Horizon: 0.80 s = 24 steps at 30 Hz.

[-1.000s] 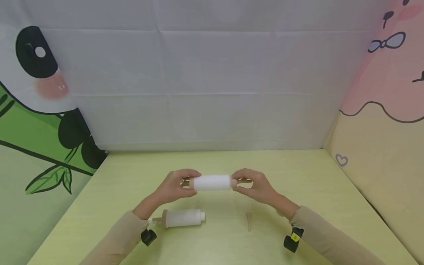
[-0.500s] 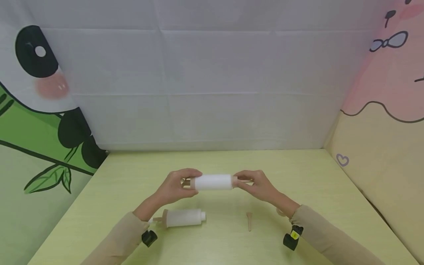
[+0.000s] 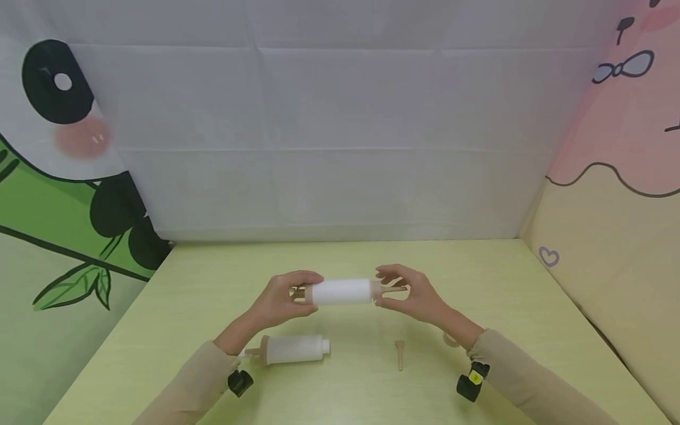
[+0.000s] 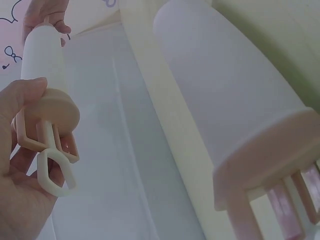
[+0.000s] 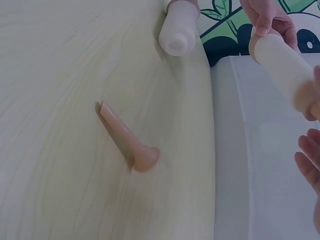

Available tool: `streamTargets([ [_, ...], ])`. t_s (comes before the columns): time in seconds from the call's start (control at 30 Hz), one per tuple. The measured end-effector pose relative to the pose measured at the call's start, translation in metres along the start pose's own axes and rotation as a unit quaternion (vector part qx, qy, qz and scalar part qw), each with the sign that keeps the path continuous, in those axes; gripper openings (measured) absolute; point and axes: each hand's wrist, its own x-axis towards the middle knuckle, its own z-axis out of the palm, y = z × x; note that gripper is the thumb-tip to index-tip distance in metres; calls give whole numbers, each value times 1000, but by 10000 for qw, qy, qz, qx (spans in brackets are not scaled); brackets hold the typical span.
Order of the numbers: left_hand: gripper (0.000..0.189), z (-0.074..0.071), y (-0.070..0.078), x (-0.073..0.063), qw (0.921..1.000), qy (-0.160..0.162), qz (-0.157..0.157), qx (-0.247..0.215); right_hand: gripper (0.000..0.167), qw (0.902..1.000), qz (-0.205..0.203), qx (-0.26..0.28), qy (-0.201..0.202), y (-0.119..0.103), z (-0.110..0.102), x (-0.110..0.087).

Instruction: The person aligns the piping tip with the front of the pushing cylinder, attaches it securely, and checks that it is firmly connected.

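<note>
My left hand grips an icing syringe by its beige collar end, holding it level above the table. In the left wrist view, a white pull ring hangs from the beige handle, and my thumb lies along the barrel. A slim beige nozzle points out of the syringe's right end. Around that nozzle my right hand is spread, fingers lifted off; the right wrist view shows these fingers apart from it. Below lies a second white syringe, its white tip bare.
A loose beige nozzle lies on the pale yellow table. A small beige round piece sits partly hidden behind my right wrist. A grey-white cloth wall stands at the back, printed panels at both sides.
My right hand's fingers, pinching the syringe's nozzle end earlier, have spread and lifted off it. The left hand and the syringe stay almost in place.
</note>
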Motion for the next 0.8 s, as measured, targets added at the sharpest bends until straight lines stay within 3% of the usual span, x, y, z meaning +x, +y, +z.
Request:
streamTargets([
  [0.17, 44, 0, -2, 0, 10000, -4, -73, 4, 43, 9960, -863, -206, 107, 0, 2, 0],
  [0.3, 45, 0, -2, 0, 9999, -4, -126, 4, 34, 9931, -1132, -287, 116, 0, 3, 0],
  [0.67, 46, 3, -4, 0, 10000, 32, 15, 9, 17, 9992, -55, -135, -367, 0, 0, -1],
  [0.8, 46, 4, -3, -1, 10000, 32, 69, 49, 23, 9989, 90, -198, -412, -2, -2, -1],
])
